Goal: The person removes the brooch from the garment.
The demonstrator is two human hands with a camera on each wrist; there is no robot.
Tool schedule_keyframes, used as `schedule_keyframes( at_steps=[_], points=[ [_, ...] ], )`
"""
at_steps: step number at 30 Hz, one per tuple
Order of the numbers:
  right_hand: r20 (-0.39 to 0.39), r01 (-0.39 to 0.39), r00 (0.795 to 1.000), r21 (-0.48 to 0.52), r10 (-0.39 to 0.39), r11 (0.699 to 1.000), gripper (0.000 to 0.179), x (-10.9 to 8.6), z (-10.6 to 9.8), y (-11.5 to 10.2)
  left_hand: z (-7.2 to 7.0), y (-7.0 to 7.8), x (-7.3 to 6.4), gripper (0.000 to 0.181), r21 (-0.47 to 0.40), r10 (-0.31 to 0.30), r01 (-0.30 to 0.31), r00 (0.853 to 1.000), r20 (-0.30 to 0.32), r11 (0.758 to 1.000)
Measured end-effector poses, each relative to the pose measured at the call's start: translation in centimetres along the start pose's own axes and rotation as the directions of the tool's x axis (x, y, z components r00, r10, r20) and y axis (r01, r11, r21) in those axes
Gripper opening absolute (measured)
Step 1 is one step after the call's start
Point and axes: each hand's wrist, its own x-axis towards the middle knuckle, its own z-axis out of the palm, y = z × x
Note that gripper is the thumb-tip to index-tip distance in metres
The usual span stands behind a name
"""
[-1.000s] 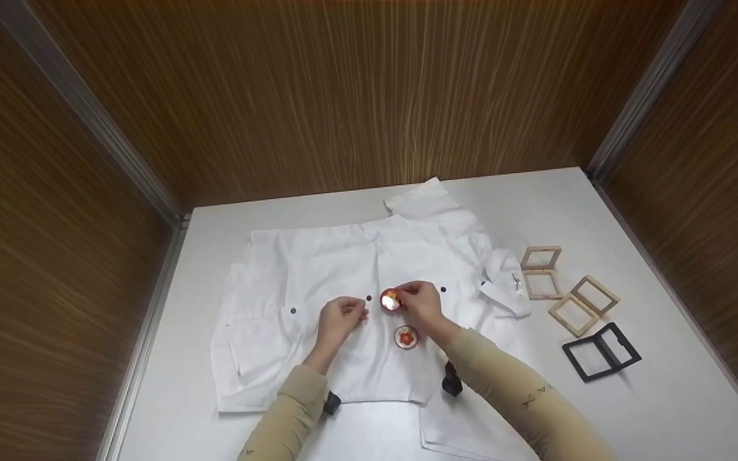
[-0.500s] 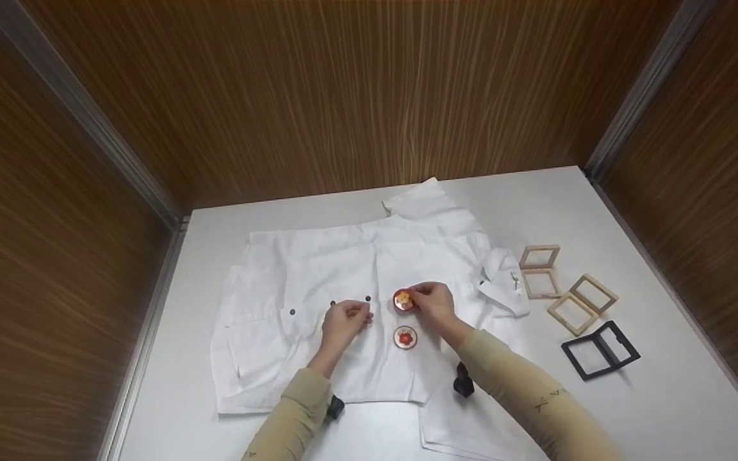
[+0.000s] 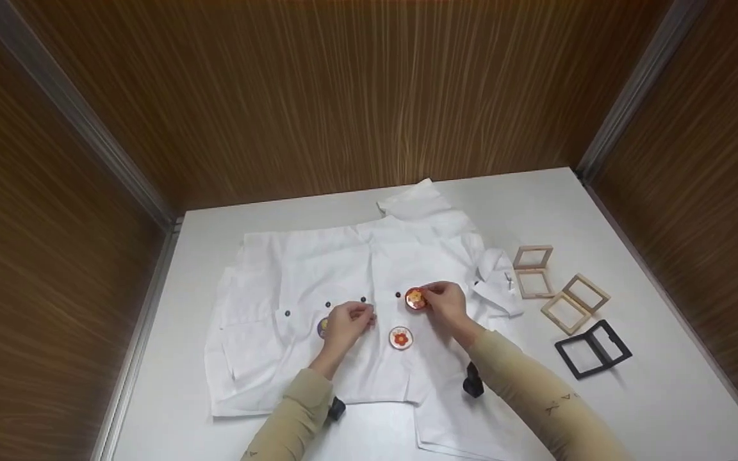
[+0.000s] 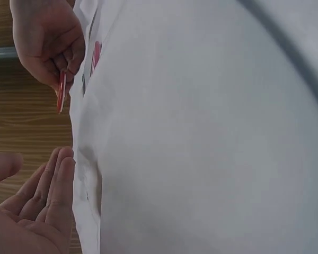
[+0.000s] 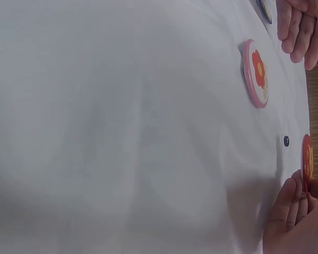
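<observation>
A white shirt [image 3: 318,269] with dark buttons is spread across the table. My right hand [image 3: 449,307] pinches a round red badge [image 3: 414,298] by its right edge, with a yellow flower on its face, just above the shirt's button row. My left hand [image 3: 348,325] hovers over the shirt's middle, holding nothing; in the left wrist view its fingers [image 4: 59,185] are extended and the thumb stands apart. A white badge with a red flower [image 3: 400,338] lies on the shirt between the hands. Left of my left hand shows a blue-purple badge [image 3: 322,327], partly covered by that hand.
On the right of the white table [image 3: 651,397] stand a light wooden hinged frame [image 3: 534,292], a second wooden one [image 3: 561,317] and a black one [image 3: 574,365], all unfolded. Brown wood-grain panels [image 3: 369,96] wall the back and both sides.
My right hand has carried the red badge to the right along the button row, turning its flower face into view. My left hand has shifted slightly right, and the blue-purple badge beside it now shows.
</observation>
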Motion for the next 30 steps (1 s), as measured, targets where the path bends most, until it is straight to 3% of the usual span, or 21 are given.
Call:
schedule_keyframes(
  at_steps=[10,18,26,30],
  points=[
    [-0.026,0.009,1.0,0.05,-0.008,0.999,0.02,0.2,-1.8,0.9,0.5,-0.2,-0.2,0.021,-0.012,0.019,-0.019,0.999,0.026,1.0],
    [-0.072,0.027,0.997,0.001,-0.027,1.0,0.02,0.3,-2.9,1.6,1.0,-0.2,-0.3,0.02,-0.034,0.053,-0.051,0.998,0.043,0.998],
    [-0.085,0.043,0.995,-0.018,-0.044,0.999,0.02,0.4,-4.2,2.3,1.6,0.2,-0.6,0.019,0.006,0.033,-0.033,0.999,0.043,0.999],
    [-0.067,0.007,0.998,0.007,-0.006,1.0,0.021,0.2,-4.9,2.4,1.9,0.7,-0.8,0.018,0.005,0.022,-0.022,0.999,0.047,1.0]
  ],
)
